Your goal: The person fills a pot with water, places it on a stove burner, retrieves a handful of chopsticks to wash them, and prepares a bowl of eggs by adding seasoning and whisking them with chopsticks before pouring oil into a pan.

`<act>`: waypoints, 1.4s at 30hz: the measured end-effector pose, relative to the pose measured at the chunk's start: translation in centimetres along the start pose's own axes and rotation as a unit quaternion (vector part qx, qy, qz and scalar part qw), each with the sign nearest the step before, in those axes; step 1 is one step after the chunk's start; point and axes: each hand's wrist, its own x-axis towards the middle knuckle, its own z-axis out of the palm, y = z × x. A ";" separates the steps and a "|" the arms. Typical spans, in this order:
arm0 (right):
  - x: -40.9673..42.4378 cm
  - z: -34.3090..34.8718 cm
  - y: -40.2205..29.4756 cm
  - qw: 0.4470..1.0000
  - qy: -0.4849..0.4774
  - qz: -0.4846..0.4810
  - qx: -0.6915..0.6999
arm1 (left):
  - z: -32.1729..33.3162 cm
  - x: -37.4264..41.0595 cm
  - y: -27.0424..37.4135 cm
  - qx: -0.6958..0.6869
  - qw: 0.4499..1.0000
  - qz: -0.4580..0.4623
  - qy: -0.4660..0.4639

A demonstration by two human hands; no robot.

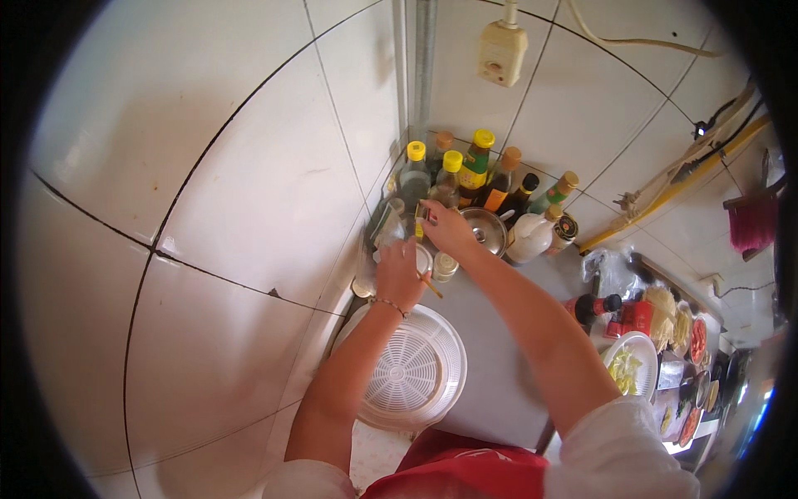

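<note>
Both my hands reach into the corner among seasoning bottles and jars. My right hand (pixel 446 226) has its thumb and fingers at a small item with a yellow label (pixel 419 222); whether it grips it is unclear. Just below and to the left, my left hand (pixel 401 274) is over a round white-rimmed container (pixel 424 259), with a thin brownish stick (pixel 432 285) jutting out by its fingers. What lies under that palm is hidden. A small lidded jar (pixel 445 267) stands to its right. Beside my right wrist is a steel pot lid (pixel 483 232). A white plastic colander (pixel 405 374) lies below my left forearm.
Tall bottles, one with a yellow cap (pixel 483 138), line the back wall. A white jug-like bottle (pixel 530 237) and a can (pixel 564 229) stand to their right. Farther right are a dark bottle (pixel 589 307), a white basket of leafy greens (pixel 631 368), noodles (pixel 662 315) and bowls. Tiled walls bound the corner.
</note>
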 end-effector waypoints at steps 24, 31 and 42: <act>-0.3 -0.4 -3.9 0.995 0.044 0.089 -0.011 | -0.6 -2.1 -0.3 0.022 0.999 -0.038 -0.023; -7.7 -9.0 -4.4 0.975 0.100 0.092 0.176 | 1.1 -2.1 -1.4 -0.011 1.000 0.018 0.006; -39.6 -22.9 -2.0 0.913 0.127 0.153 0.357 | -7.2 -6.4 6.9 -0.021 0.993 0.109 -0.037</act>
